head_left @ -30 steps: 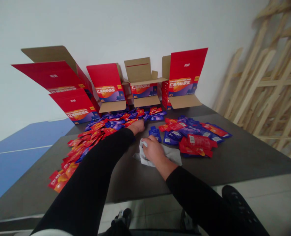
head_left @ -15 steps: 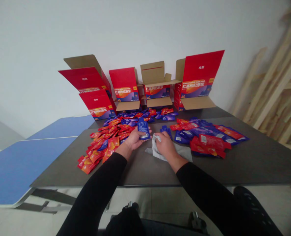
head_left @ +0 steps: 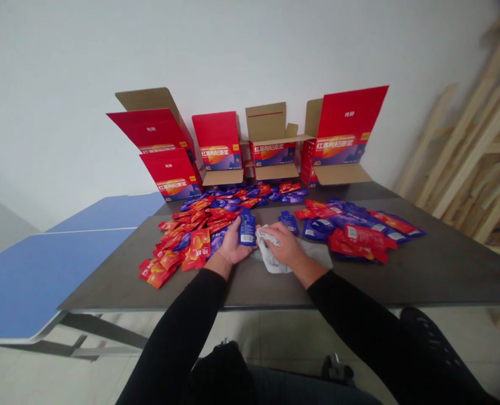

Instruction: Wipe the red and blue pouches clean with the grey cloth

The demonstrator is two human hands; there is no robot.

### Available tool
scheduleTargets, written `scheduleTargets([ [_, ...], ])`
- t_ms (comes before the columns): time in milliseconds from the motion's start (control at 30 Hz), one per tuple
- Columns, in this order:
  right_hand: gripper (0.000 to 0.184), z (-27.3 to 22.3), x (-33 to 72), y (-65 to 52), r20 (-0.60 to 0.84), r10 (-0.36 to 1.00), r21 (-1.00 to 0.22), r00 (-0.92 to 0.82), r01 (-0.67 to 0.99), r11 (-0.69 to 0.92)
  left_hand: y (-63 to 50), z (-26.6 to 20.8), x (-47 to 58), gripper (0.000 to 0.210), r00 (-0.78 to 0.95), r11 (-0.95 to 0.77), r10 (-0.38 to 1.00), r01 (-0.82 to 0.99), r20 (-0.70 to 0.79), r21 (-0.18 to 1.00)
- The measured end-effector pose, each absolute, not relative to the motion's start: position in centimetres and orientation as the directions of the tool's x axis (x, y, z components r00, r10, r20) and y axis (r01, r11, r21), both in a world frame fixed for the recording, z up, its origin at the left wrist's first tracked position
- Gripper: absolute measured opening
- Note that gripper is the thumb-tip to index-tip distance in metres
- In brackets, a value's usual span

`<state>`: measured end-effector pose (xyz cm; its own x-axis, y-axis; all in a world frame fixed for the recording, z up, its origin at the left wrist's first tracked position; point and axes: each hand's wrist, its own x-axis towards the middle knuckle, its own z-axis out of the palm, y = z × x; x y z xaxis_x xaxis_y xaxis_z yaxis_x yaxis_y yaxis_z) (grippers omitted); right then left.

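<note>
A small blue pouch (head_left: 247, 228), with its printed back facing up, rests in my left hand (head_left: 233, 246), which is closed around its edge. My right hand (head_left: 284, 246) grips a bunched pale grey cloth (head_left: 270, 260) close beside the pouch; part of the cloth trails on the table under my wrist. Just beyond my right hand lies another blue pouch (head_left: 288, 222). A heap of red and blue pouches (head_left: 197, 246) spreads to the left of my left hand. On the right is a second pile of red and blue pouches (head_left: 355, 230).
Several open red cartons (head_left: 216, 140) stand along the back of the dark table (head_left: 270, 292), against the wall. A blue table (head_left: 85, 264) adjoins on the left. Wooden slats (head_left: 473, 146) lean at the far right.
My right hand and the cloth have come nearer to the pouch in my left hand. The pouch is turned more upright in the picture. The whole view has shifted slightly.
</note>
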<state>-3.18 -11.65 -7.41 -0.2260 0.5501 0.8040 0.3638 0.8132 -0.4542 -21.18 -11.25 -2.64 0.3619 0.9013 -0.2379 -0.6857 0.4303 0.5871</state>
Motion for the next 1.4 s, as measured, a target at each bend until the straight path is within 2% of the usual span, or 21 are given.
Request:
scheduleTargets([
  [200, 0.031, -6.9, -3.5, -12.4, 0.783, 0.376, -0.242, -0.496, 0.314, 0.918, -11.7, -2.9, -21.0, 0.053, 0.462, 0.528, 0.843, -0.617, -0.274, 0.584],
  [300, 0.034, -6.3, -3.5, -13.0, 0.694, 0.426, -0.249, -0.58, 0.362, 0.898, -11.7, -3.0, -21.1, 0.054, 0.498, 0.533, 0.83, -0.575, -0.251, 0.621],
  [433, 0.038, -6.2, -3.5, -13.2, 0.64, 0.492, -0.268, -0.59, 0.429, 0.863, -11.9, -3.1, -20.9, 0.052, 0.512, 0.499, 0.834, -0.538, -0.207, 0.679],
  [567, 0.043, -6.8, -3.4, -12.7, 0.685, 0.505, -0.252, -0.525, 0.479, 0.841, -11.9, -3.3, -20.6, 0.044, 0.509, 0.48, 0.841, -0.542, -0.185, 0.69],
  [733, 0.045, -7.3, -3.0, -12.0, 0.735, 0.551, -0.305, -0.395, 0.532, 0.79, -11.9, -3.7, -20.4, 0.034, 0.487, 0.508, 0.838, -0.532, -0.247, 0.677],
  [1100, 0.037, -6.8, -2.4, -11.6, 0.713, 0.69, -0.5, -0.124, 0.6, 0.624, -12.4, -3.4, -20.8, 0.031, 0.509, 0.578, 0.787, -0.413, -0.348, 0.704],
  [1400, 0.037, -6.5, -1.5, -10.6, 0.667, 0.738, -0.632, 0.103, 0.603, 0.487, -12.5, -3.1, -21.2, 0.037, 0.605, 0.597, 0.738, -0.382, -0.298, 0.706],
])
